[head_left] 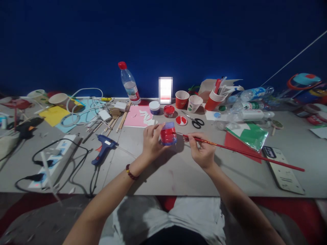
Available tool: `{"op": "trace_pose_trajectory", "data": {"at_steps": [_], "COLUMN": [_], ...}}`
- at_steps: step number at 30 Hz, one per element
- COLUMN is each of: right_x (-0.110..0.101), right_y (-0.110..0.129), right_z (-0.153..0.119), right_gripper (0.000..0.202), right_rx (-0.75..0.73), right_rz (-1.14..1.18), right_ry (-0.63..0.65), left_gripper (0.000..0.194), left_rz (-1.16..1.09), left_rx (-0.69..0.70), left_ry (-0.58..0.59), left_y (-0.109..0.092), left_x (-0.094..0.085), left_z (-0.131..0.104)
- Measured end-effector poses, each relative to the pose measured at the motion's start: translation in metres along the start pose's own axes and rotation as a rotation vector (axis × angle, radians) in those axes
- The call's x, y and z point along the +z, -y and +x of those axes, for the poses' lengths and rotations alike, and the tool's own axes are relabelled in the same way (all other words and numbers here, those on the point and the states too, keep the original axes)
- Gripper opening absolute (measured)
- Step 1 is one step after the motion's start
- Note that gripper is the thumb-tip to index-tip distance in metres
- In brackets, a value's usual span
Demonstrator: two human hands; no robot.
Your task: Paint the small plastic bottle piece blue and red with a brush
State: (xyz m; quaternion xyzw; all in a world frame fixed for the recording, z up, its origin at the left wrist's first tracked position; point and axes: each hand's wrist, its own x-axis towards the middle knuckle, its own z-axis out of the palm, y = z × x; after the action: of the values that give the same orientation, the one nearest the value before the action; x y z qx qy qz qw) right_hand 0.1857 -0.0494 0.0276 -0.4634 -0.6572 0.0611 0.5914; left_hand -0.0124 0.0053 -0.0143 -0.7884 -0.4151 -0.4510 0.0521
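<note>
My left hand [152, 141] is closed around a small cup-like piece [168, 133], purple-blue at its ends with a glossy red band across the middle. What kind of object it is I cannot make out. Between the fingers of my right hand [203, 149] is a long red-handled paintbrush [230, 146], its tip touching or very near the red band. Just beyond the hands stand an open jar of red paint [169, 111] and its red-smeared lid [181, 120]. A white-lidded paint jar [154, 107] is beside them.
Black-handled scissors [196, 121], paper cups [182, 99] and a tilted bottle [130, 85] stand at the back. On the left are a blue glue gun [104, 148] and a corded power strip [55, 161]. Plastic bottles [251, 115] and a phone [283, 170] lie right.
</note>
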Motion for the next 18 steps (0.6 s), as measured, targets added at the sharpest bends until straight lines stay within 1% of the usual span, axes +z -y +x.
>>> {"op": "trace_pose_trajectory", "data": {"at_steps": [3,6,8,11,14,18], "right_x": [-0.003,-0.004,-0.003,0.001,0.005,0.006], "right_y": [-0.005,-0.010,-0.011,-0.010,-0.008,-0.003], "right_z": [0.002,-0.001,-0.005,-0.010,-0.011,-0.006], "right_gripper": [0.011,0.010,0.009,0.010,0.011,0.009], "right_rx": [0.045,0.143,0.202,0.235,0.188,0.042], "right_rz": [-0.005,0.103,0.202,0.265,0.201,0.080], "right_ry": [-0.044,-0.097,-0.082,-0.001,0.037,0.018], "left_gripper": [0.075,0.074,0.075,0.075,0.073,0.074], "left_rz": [-0.009,-0.021,-0.025,0.002,0.035,0.022], "left_rx": [-0.062,-0.048,-0.005,0.055,0.079,0.057], "left_ry": [0.004,-0.022,-0.036,-0.037,-0.034,-0.001], "left_y": [0.000,-0.003,-0.005,-0.007,-0.007,-0.006], "left_x": [-0.001,-0.001,0.000,0.000,0.001,0.002], "left_z": [0.001,0.002,0.003,0.002,0.001,-0.001]}}
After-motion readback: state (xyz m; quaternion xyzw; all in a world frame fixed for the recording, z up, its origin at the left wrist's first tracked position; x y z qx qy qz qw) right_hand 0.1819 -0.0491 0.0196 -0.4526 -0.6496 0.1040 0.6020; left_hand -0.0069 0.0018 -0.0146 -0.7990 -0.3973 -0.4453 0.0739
